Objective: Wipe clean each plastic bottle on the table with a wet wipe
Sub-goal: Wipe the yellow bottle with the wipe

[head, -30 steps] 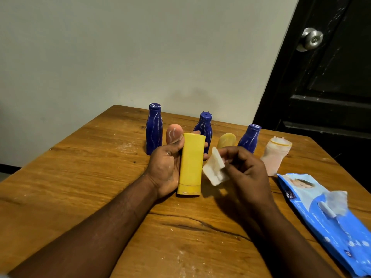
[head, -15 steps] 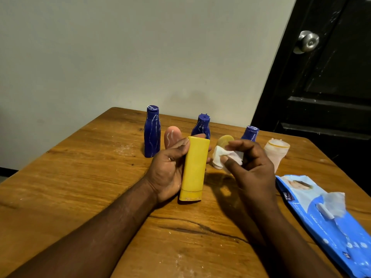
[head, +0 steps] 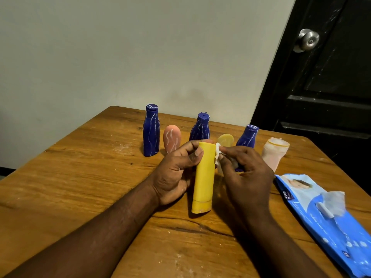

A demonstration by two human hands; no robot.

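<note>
At mid-table, the left hand [head: 176, 173] grips the yellow bottle [head: 202, 177] upright, cap-end down, long axis vertical. Just right of its top, the right hand [head: 245, 173] pinches a wet wipe [head: 217, 155] against the bottle's upper edge, so wiping likely runs downward.

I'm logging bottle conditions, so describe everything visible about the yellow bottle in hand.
The yellow bottle is a smooth, opaque plastic tube with a cap band at the bottom, standing near upright on the wooden table. The left hand grips its upper part; the right hand presses a white wet wipe against its top right edge.
</note>
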